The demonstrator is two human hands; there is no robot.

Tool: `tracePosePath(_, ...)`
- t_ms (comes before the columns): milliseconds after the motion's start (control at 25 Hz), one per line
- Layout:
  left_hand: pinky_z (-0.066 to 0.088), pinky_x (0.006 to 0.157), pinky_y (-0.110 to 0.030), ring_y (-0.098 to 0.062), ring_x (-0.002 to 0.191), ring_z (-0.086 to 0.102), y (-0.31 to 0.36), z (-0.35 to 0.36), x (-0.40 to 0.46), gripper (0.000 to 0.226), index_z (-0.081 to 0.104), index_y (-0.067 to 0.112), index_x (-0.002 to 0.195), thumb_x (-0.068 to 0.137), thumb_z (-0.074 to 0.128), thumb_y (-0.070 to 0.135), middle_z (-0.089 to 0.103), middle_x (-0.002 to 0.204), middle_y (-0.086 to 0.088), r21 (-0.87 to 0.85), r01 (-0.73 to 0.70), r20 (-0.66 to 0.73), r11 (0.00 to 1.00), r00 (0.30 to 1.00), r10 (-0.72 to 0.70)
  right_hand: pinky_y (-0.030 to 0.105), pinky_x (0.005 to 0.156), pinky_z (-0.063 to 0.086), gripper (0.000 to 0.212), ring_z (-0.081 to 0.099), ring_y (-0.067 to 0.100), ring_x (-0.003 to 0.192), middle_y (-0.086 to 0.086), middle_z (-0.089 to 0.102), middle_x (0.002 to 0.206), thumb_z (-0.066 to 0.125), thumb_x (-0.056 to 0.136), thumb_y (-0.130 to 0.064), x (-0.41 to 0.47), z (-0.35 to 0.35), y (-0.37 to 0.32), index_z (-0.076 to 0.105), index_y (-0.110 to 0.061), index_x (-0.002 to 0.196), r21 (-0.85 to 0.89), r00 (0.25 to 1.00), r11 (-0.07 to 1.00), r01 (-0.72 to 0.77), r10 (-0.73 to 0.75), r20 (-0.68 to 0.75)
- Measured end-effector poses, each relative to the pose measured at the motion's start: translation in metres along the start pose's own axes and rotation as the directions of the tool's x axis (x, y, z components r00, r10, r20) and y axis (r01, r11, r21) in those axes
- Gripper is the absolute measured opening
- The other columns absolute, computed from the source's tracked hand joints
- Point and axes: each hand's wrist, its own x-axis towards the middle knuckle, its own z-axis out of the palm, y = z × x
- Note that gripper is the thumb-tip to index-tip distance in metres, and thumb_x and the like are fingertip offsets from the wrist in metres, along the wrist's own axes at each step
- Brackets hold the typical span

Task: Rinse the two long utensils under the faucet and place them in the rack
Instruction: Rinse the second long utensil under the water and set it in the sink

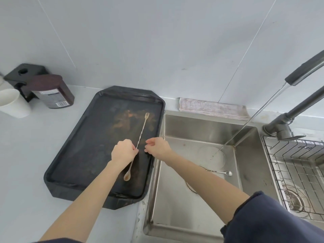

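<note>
A long twisted utensil [141,133], with a fork at its far end and a stained spoon bowl at its near end, lies over the dark tray [73,146]. My left hand [123,151] pinches its stem near the middle. My right hand [157,146] hovers just right of the stem, fingers loosely curled and holding nothing. A second long spoon [220,172] lies on the floor of the sink [201,123], partly hidden by my right forearm. The faucet [298,74] runs a thin stream of water into the sink. The wire rack [296,172] sits in the right basin.
A brown bottle [52,92], a black holder [22,74] and white paper cups [12,102] stand at the back left of the counter. A folded cloth [212,106] lies behind the sink. A drain strainer [294,201] shows under the rack.
</note>
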Motion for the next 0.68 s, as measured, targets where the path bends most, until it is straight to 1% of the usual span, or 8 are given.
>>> tracePosePath(120,0.052,0.083,-0.036,-0.034,0.097,0.064,0.001,-0.003,-0.003,0.020,0.071,0.007,0.093,0.086,0.060,0.022,0.071,0.102,-0.016,-0.064,0.015,0.011,0.998,1.000,-0.014,0.035,0.103,0.048,0.039,0.061,0.030,0.112,0.020,0.062,0.122,0.052,0.088,-0.006,0.006,0.002,-0.001,0.051,-0.002,0.127,0.099,0.998,0.993,-0.058,0.058,0.007)
tracePosePath(200,0.052,0.078,-0.034,-0.033,0.090,0.066,0.004,-0.004,-0.011,0.022,0.072,0.006,0.086,0.087,0.059,0.023,0.073,0.095,-0.016,-0.100,-0.006,0.007,0.995,1.000,0.007,0.035,0.101,0.049,0.041,0.062,0.031,0.112,0.022,0.061,0.123,0.052,0.089,-0.003,0.003,0.001,-0.004,0.046,0.001,0.130,0.221,0.996,0.971,-0.092,0.088,0.027)
tracePosePath(280,0.054,0.079,-0.035,-0.032,0.087,0.067,0.008,-0.005,-0.018,0.021,0.071,0.009,0.080,0.087,0.058,0.025,0.074,0.092,-0.016,-0.141,-0.032,-0.008,0.989,0.999,0.031,0.035,0.101,0.048,0.043,0.059,0.032,0.117,0.026,0.058,0.126,0.050,0.091,-0.002,-0.005,-0.002,-0.007,0.041,0.003,0.133,0.343,0.994,0.934,-0.105,0.091,0.057)
tracePosePath(400,0.056,0.086,-0.040,-0.031,0.088,0.067,0.017,-0.007,-0.026,0.019,0.069,0.008,0.088,0.086,0.059,0.025,0.073,0.093,-0.014,-0.227,-0.082,-0.040,0.970,0.996,0.074,0.034,0.100,0.047,0.043,0.055,0.033,0.121,0.024,0.056,0.131,0.050,0.092,-0.002,-0.020,-0.014,-0.009,0.041,0.003,0.134,0.488,0.996,0.869,-0.080,0.055,0.065)
tracePosePath(440,0.056,0.086,-0.040,-0.029,0.086,0.067,0.023,-0.008,-0.028,0.020,0.068,0.007,0.091,0.086,0.060,0.024,0.072,0.093,-0.013,-0.264,-0.099,-0.041,0.959,0.995,0.091,0.032,0.095,0.050,0.042,0.058,0.031,0.117,0.021,0.057,0.130,0.050,0.092,-0.002,-0.024,-0.020,-0.008,0.042,0.001,0.133,0.527,0.998,0.848,-0.059,0.039,0.048)
tracePosePath(520,0.058,0.075,-0.034,-0.022,0.072,0.065,0.036,-0.009,-0.035,0.021,0.066,0.005,0.097,0.086,0.060,0.022,0.068,0.088,-0.011,-0.340,-0.132,-0.029,0.931,0.991,0.130,0.025,0.076,0.053,0.040,0.066,0.022,0.092,0.017,0.061,0.126,0.052,0.092,-0.003,-0.031,-0.035,-0.006,0.045,-0.001,0.131,0.605,1.000,0.796,-0.031,0.026,0.018)
tracePosePath(600,0.054,0.066,-0.025,-0.019,0.068,0.060,0.051,-0.008,-0.043,0.020,0.065,0.004,0.098,0.086,0.059,0.019,0.065,0.084,-0.010,-0.393,-0.166,-0.012,0.904,0.984,0.175,0.018,0.065,0.045,0.039,0.060,0.010,0.071,0.012,0.068,0.109,0.054,0.090,-0.004,-0.036,-0.052,-0.001,0.047,-0.002,0.129,0.659,0.999,0.752,0.002,0.022,-0.028)
tracePosePath(680,0.056,0.076,-0.033,-0.021,0.078,0.060,0.066,-0.002,-0.050,0.018,0.066,0.006,0.096,0.085,0.060,0.018,0.065,0.087,-0.010,-0.407,-0.203,-0.006,0.890,0.976,0.220,0.018,0.066,0.044,0.037,0.058,0.007,0.070,0.005,0.066,0.092,0.054,0.091,-0.006,-0.043,-0.073,0.009,0.049,-0.003,0.127,0.688,0.997,0.725,0.038,0.022,-0.078)
